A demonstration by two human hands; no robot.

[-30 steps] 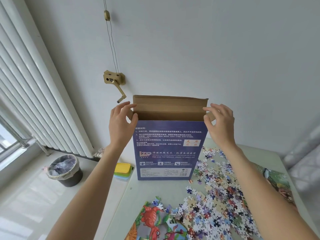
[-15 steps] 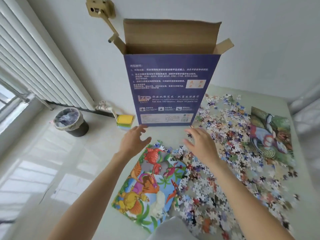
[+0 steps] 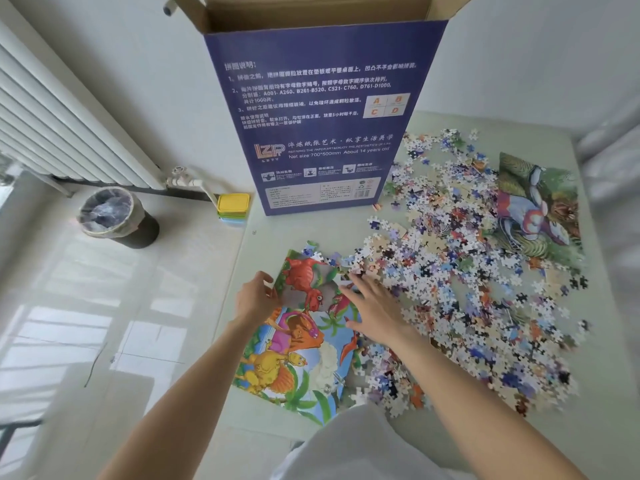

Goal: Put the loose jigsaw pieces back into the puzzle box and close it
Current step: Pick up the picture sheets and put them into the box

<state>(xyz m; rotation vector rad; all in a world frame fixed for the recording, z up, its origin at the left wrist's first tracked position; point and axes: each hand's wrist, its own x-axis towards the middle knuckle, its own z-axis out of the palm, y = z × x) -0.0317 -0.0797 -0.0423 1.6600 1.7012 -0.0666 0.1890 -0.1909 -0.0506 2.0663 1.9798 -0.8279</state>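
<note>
Head view: left hand (image 3: 256,299) grips the assembled dinosaur section (image 3: 294,341); right hand (image 3: 375,311) flat, fingers wide; lift it level toward the open puzzle box (image 3: 322,116).

The bench (image 3: 311,230) has a pale green top. A blue puzzle box (image 3: 322,126) stands upright on its far part, with the top flaps open. Loose jigsaw pieces (image 3: 460,271) lie scattered over the middle and right side. An assembled dinosaur section (image 3: 298,341) lies flat at the near left edge, and another assembled section (image 3: 540,209) lies at the far right.
</note>
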